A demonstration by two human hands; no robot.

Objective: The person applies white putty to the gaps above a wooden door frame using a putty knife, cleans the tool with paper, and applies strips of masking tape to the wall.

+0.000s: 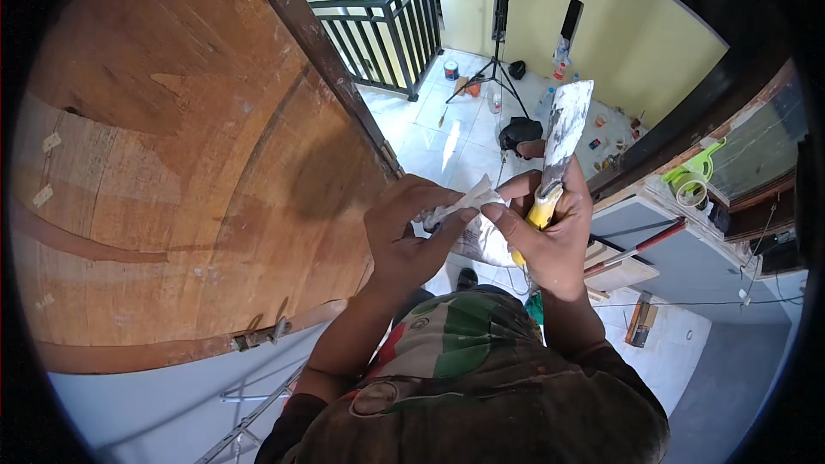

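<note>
Both my hands are together in front of my chest, on a crumpled white plastic packet (488, 239). My left hand (408, 236) pinches its upper edge between thumb and fingers. From the other side, my right hand (554, 249) pinches the same edge with thumb and forefinger. A putty knife (567, 133) is also gripped in my right hand, its yellow handle against the palm. Its wide metal blade points up and away from me, smeared with white and grey. What is inside the packet cannot be made out.
A worn wooden door (172, 180) fills the left side, with a metal latch near its lower edge. Ahead are a dark railing (400, 43), a tripod stand (496, 60), a black bag (520, 131) and a can (451, 70). A green plastic tool (696, 163) rests on the right ledge.
</note>
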